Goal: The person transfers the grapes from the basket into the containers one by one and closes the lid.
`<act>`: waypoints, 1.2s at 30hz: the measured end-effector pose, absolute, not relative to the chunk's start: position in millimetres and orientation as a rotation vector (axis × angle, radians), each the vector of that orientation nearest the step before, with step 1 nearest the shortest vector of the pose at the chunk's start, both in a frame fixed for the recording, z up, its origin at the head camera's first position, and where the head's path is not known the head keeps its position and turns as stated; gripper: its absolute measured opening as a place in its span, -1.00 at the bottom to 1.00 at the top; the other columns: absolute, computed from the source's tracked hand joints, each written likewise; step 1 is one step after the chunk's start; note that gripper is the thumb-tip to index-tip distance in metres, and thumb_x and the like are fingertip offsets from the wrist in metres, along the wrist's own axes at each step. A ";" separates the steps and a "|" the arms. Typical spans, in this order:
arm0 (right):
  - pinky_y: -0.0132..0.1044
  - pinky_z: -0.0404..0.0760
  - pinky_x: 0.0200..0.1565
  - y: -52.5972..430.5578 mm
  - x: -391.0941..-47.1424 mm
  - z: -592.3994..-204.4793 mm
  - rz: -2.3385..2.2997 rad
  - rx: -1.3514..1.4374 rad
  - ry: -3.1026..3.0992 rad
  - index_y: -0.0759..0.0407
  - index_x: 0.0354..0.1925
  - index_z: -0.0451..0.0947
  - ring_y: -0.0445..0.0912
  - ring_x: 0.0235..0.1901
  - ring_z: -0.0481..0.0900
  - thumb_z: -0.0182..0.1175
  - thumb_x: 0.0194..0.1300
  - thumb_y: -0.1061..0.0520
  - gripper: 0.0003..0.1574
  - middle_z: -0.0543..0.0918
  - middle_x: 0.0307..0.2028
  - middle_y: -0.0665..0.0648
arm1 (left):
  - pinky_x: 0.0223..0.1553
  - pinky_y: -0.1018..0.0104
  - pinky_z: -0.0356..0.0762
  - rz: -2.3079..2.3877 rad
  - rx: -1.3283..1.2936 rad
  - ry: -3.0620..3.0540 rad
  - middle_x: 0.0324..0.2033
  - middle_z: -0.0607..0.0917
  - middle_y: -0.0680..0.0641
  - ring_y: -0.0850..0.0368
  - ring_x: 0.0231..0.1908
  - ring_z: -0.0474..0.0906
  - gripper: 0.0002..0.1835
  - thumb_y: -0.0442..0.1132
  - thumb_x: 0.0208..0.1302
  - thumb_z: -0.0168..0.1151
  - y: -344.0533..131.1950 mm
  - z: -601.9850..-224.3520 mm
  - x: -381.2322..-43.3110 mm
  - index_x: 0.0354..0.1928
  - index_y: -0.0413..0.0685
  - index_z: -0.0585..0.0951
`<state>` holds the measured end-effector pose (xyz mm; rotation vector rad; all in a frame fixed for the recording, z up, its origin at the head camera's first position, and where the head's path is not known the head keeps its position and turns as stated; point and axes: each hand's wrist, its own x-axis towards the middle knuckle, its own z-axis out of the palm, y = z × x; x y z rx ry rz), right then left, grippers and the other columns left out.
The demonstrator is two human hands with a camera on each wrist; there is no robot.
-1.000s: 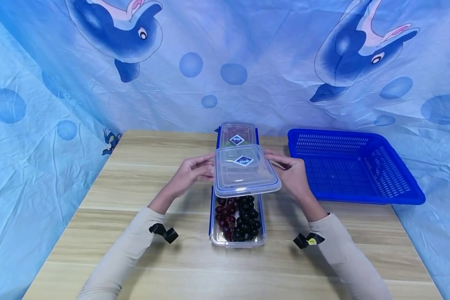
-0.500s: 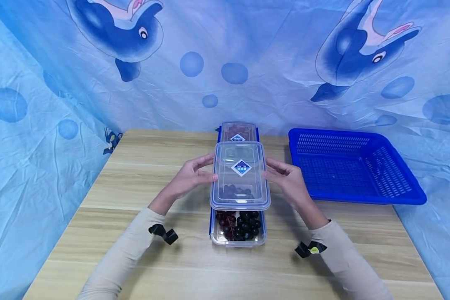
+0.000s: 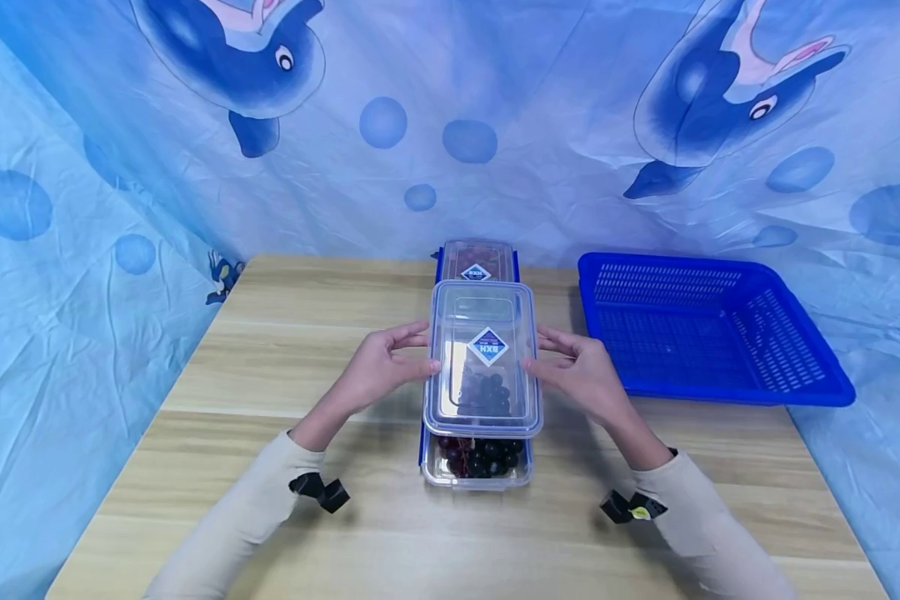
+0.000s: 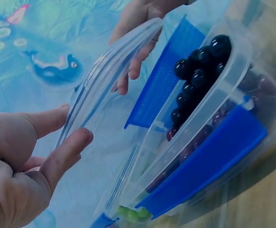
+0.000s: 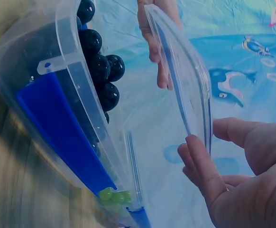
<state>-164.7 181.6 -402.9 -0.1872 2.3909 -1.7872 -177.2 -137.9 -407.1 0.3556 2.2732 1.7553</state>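
A clear plastic lid (image 3: 480,392) with a blue diamond label is held between both hands above an uncovered food container (image 3: 476,482). My left hand (image 3: 382,367) pinches its left edge, thumb on top and fingers beneath. On the opposite edge, my right hand (image 3: 577,371) pinches it the same way. Dark red grapes (image 3: 453,457) and black grapes (image 4: 202,61) fill the container, piled up to its rim in the wrist views. Blue side clips (image 4: 214,156) hang folded down along its walls. In both wrist views the lid stays apart from the rim.
Directly behind stands a second, lidded container (image 3: 480,254), with green grapes (image 5: 114,195) showing low in the right wrist view. A blue perforated basket (image 3: 690,342) sits at the back right of the wooden table (image 3: 285,333). A dolphin-print curtain (image 3: 330,200) hangs behind.
The lid was tilted and skewed; it has levelled, turned straight and come nearer the body over the grapes. Both hands moved with it, thumbs now on its top edges.
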 end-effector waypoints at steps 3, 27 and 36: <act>-0.15 0.80 -0.17 182.5 -157.2 -400.4 -1.641 -0.209 2.519 0.25 0.40 0.44 0.12 -0.11 0.78 0.48 0.25 -0.06 -0.13 0.67 0.14 0.35 | -0.09 -0.07 0.76 1.737 0.361 2.266 0.22 0.65 -0.21 -0.04 -0.24 0.80 -0.14 -0.11 0.19 0.54 -137.8 -405.9 -168.6 0.48 -0.14 0.37; -0.11 0.72 -0.56 174.5 -123.5 -438.9 -1.398 -0.225 2.570 0.28 0.41 0.42 0.03 -0.58 0.71 0.44 0.29 0.03 -0.17 0.71 -0.06 0.17 | -0.29 -0.10 0.76 1.670 0.302 2.236 0.01 0.65 -0.23 -0.07 -0.43 0.76 -0.15 -0.14 0.25 0.48 -139.8 -449.7 -126.6 0.50 -0.23 0.31; -0.29 0.64 -0.60 170.4 -129.7 -445.2 -1.280 -0.206 2.643 0.28 0.40 0.43 -0.10 -0.59 0.67 0.44 0.29 0.00 -0.17 0.71 -0.09 0.13 | -0.29 0.02 0.78 1.629 0.255 2.301 -0.01 0.66 -0.17 -0.04 -0.40 0.77 -0.17 -0.14 0.25 0.49 -139.9 -454.7 -128.2 0.49 -0.18 0.35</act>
